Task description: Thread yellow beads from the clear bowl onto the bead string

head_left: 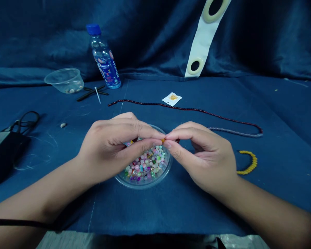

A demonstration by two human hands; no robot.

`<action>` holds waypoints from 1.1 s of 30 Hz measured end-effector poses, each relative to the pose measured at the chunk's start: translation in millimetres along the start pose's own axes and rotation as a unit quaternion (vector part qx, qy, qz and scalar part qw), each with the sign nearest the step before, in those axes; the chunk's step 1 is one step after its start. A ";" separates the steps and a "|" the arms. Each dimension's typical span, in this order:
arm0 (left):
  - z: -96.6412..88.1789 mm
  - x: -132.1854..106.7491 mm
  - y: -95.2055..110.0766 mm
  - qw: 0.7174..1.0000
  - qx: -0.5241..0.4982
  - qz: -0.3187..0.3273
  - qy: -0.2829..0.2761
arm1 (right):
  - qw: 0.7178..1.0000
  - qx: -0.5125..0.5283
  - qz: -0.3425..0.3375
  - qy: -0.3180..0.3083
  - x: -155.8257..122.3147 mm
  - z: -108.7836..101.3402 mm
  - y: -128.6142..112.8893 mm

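My left hand (114, 141) and my right hand (204, 148) meet fingertip to fingertip above a clear round dish. Between the pinched thumbs and index fingers shows a small amber bead (163, 140). A dark red bit (177, 140) peeks out beside my right fingers, and a yellow bit shows behind my left fingers; whether these join the bead on a thread is hidden. Below the hands, the clear dish (143, 186) holds many mixed coloured beads (145, 166). Right of my right hand lies a curved yellow beaded strip (251, 164), partly covered by the wrist.
A long dark red bead strand (189, 109) curves across the blue cloth, past a small white packet (172, 99) of gold bits. Farther back stand a bottle (106, 62) and a clear bowl (67, 79), near black sticks (89, 93). A dark box (5, 152) sits at left.
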State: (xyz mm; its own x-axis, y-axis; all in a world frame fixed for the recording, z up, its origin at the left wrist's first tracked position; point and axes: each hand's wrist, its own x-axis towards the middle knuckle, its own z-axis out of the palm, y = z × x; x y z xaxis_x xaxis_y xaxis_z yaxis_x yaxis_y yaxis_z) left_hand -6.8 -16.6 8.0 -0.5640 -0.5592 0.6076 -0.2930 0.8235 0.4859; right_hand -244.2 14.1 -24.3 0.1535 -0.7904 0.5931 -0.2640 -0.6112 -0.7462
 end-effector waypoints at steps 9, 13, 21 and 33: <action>1.8 0.8 3.3 1.000 -0.003 -0.005 0.023 | 0.993 0.080 0.086 -0.031 -1.3 1.3 -3.6; 1.9 -0.4 3.5 0.999 0.007 -0.013 0.033 | 0.985 0.115 0.122 -0.037 -0.4 0.6 -5.1; 1.6 0.2 4.1 0.996 0.031 -0.018 0.077 | 0.974 0.156 0.164 -0.029 1.4 -6.8 -1.4; 3.8 -1.6 0.4 0.979 0.107 -0.029 0.168 | 0.954 0.234 0.189 0.005 1.4 -7.9 7.4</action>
State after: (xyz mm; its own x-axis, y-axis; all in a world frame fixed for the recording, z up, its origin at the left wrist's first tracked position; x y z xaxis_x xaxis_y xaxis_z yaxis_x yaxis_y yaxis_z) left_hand -8.9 -15.0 4.8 -0.2654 -0.5766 0.7727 -0.4924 0.7701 0.4055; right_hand -253.4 8.8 -26.5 0.1226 -0.9591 0.2553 0.1552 -0.2355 -0.9594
